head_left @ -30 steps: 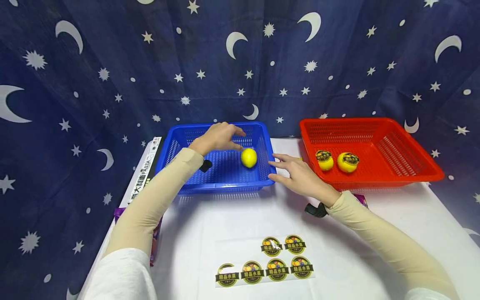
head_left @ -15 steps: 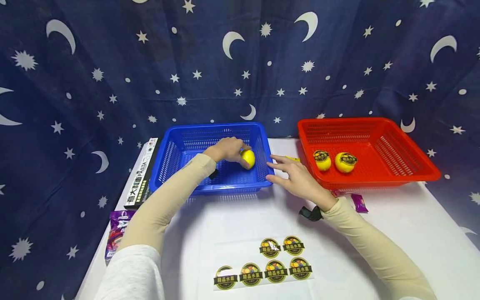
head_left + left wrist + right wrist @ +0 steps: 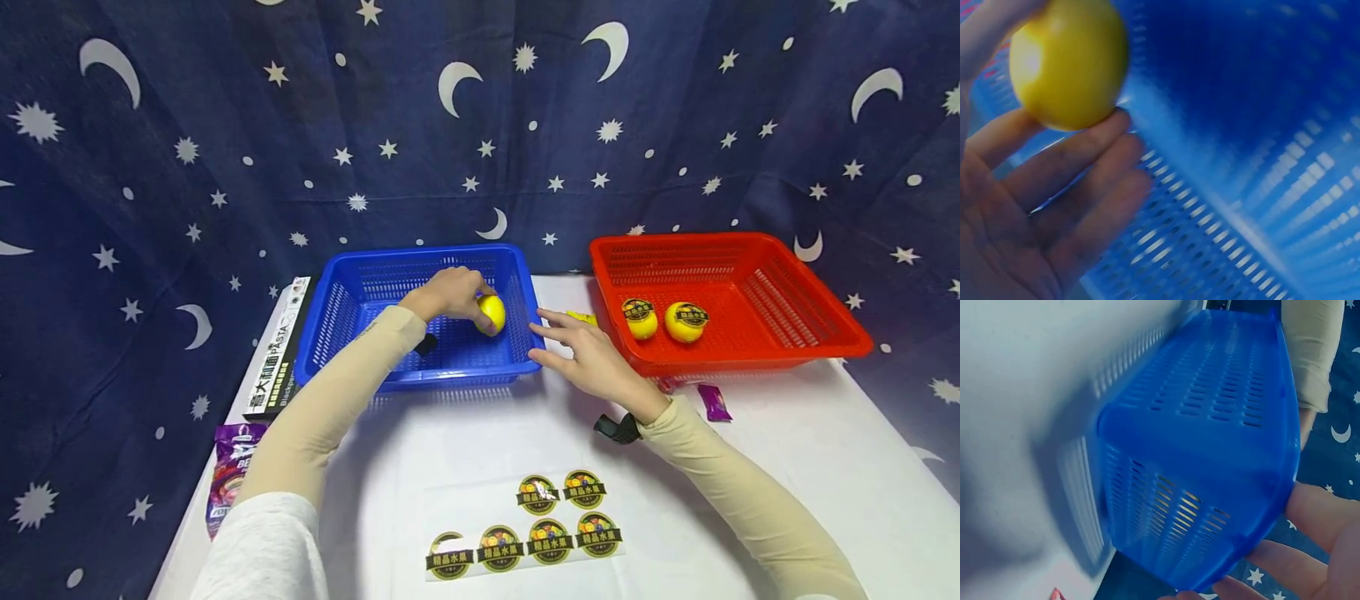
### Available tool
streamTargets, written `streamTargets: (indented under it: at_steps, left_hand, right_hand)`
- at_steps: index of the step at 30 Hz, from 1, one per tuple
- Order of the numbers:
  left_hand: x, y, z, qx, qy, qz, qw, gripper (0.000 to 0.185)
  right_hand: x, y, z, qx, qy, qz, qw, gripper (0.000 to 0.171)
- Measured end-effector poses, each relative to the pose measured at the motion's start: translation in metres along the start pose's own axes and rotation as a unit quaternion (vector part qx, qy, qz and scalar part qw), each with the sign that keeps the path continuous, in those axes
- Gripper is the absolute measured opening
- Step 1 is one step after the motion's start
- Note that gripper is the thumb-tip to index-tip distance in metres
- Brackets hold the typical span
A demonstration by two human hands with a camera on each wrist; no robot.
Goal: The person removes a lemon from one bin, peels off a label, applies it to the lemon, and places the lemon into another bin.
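Left hand (image 3: 447,293) grips the lemon (image 3: 492,312) inside the blue basket (image 3: 420,371); lift clear of the wall. Right hand (image 3: 592,358), fingers relaxed, steadies the basket.

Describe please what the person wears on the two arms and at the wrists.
Both forearms are covered by tight beige sleeves that end at the wrists, with loose white sleeves above them near the elbows. A black strap sits at the right wrist and another black strap at the left wrist. The left hand and right hand are bare: no gloves, no rings visible.
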State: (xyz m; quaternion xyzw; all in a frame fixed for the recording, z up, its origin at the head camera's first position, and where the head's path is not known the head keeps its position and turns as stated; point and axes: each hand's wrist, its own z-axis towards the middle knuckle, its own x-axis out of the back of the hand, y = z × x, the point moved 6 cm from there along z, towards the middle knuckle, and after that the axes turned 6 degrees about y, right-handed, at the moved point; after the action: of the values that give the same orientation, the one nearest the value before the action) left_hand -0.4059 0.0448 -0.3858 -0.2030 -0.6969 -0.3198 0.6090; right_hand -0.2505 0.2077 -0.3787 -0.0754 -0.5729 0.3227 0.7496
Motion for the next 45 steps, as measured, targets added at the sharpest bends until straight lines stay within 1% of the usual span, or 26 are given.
streamTargets:
  at_steps: [3,6,9,12,14,17,19,20,22,24,26,30,33,35,38,45]
  left_hand:
    - [0.021,0.001,-0.012,0.003,0.018,-0.007,0.9998,0.078]
    - [0.044,0.002,-0.031,0.003,0.053,-0.031,0.9981,0.078]
    - [0.063,0.004,-0.057,-0.001,0.098,-0.06,0.9933,0.078]
    - [0.073,0.01,-0.09,-0.004,0.148,-0.078,0.9859,0.077]
    - [0.073,0.018,-0.114,-0.011,0.181,-0.086,0.9796,0.076]
    - [0.064,0.037,-0.147,-0.035,0.228,-0.094,0.9684,0.076]
    - [0.051,0.052,-0.166,-0.057,0.25,-0.1,0.9614,0.075]
    - [0.042,0.06,-0.173,-0.068,0.255,-0.102,0.9591,0.075]
    - [0.022,0.074,-0.184,-0.086,0.254,-0.11,0.9572,0.075]
    - [0.002,0.084,-0.188,-0.092,0.24,-0.12,0.9591,0.075]
    - [-0.018,0.09,-0.187,-0.089,0.219,-0.127,0.9633,0.075]
    - [-0.05,0.09,-0.175,-0.072,0.183,-0.137,0.9708,0.074]
    - [-0.065,0.088,-0.164,-0.062,0.167,-0.145,0.9733,0.072]
    - [-0.072,0.087,-0.16,-0.056,0.159,-0.148,0.9745,0.07]
    - [-0.078,0.088,-0.155,-0.048,0.151,-0.156,0.9751,0.07]
    - [-0.08,0.091,-0.152,-0.04,0.131,-0.169,0.9761,0.07]
  right_hand:
    - [-0.001,-0.001,-0.001,0.003,0.012,0.006,1.0,0.051]
    - [-0.001,0.0,-0.006,0.001,0.034,0.025,0.999,0.05]
    - [0.002,0.002,-0.017,-0.012,0.053,0.061,0.997,0.048]
    - [0.004,0.004,-0.031,-0.032,0.063,0.098,0.993,0.048]
    - [0.005,0.005,-0.042,-0.043,0.065,0.115,0.99,0.047]
    - [0.004,0.005,-0.057,-0.051,0.059,0.134,0.988,0.045]
    - [0.001,0.003,-0.065,-0.046,0.048,0.147,0.987,0.044]
    - [0.0,0.001,-0.068,-0.042,0.039,0.155,0.986,0.044]
    - [-0.005,-0.002,-0.073,-0.032,0.02,0.169,0.985,0.045]
    - [-0.009,-0.005,-0.076,-0.021,0.003,0.181,0.983,0.045]
    - [-0.014,-0.007,-0.077,-0.013,-0.015,0.19,0.982,0.046]
    - [-0.027,-0.009,-0.077,0.001,-0.056,0.193,0.98,0.052]
    - [-0.039,-0.01,-0.077,0.015,-0.089,0.174,0.981,0.06]
    - [-0.048,-0.011,-0.076,0.025,-0.102,0.153,0.983,0.063]
    - [-0.057,-0.013,-0.073,0.032,-0.111,0.131,0.985,0.065]
    - [-0.061,-0.014,-0.069,0.03,-0.105,0.105,0.988,0.061]
